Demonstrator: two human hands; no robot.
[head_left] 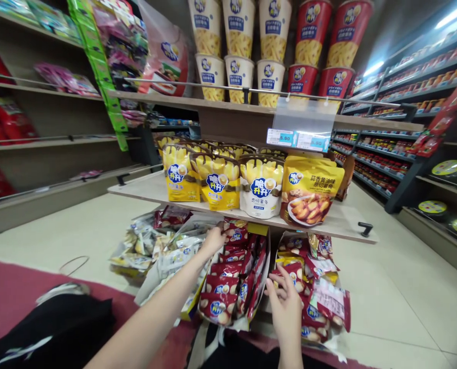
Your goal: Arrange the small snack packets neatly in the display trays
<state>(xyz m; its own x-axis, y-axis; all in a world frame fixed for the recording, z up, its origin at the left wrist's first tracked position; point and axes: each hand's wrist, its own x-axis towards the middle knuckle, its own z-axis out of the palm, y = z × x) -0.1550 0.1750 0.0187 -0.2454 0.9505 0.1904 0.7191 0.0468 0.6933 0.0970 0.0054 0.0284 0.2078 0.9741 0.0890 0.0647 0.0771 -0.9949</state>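
Packet touching left hand, grip state unclear; right hand released on pouches.

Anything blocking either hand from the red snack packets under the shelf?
Nothing visible. The left hand touches the red packets standing in the open box. The right hand has its fingertips on the loose pile beside it. The shelf board sits above both hands, not between them and the packets.
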